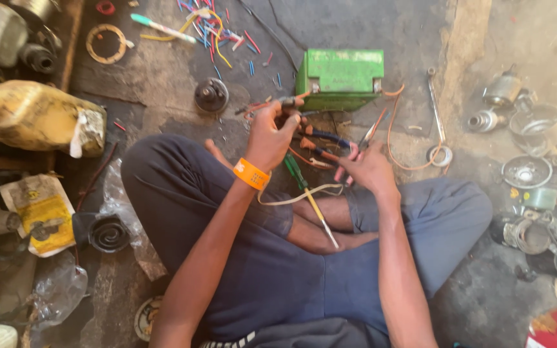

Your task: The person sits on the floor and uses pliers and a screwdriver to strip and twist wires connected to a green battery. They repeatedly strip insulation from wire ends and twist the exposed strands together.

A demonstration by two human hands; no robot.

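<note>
Person sits cross-legged on a concrete floor (369,26), wiring work in hand just in front of a green battery (340,77). Left hand (272,135), orange wristband (251,174) on it, is closed around a bunch of wires (265,106) held up near the battery's front edge; the wire ends look stripped but are too small to be sure. Right hand (369,167) grips pliers (362,138) by the red handles, jaws pointed toward the battery, nose apart from the wires. Green screwdriver (304,193) lies across the lap, untouched. An orange wire (391,129) loops from the battery's right side onto the floor; a spanner (434,103) lies just right of it. Cut wire bits (217,29) scattered beyond the battery, motor parts (530,167) far right, yellow jug (33,119) far left. Step seems to be cutting or stripping. Likely need: bring the pliers' nose onto one wire end while the left hand holds the bunch steady.
</note>
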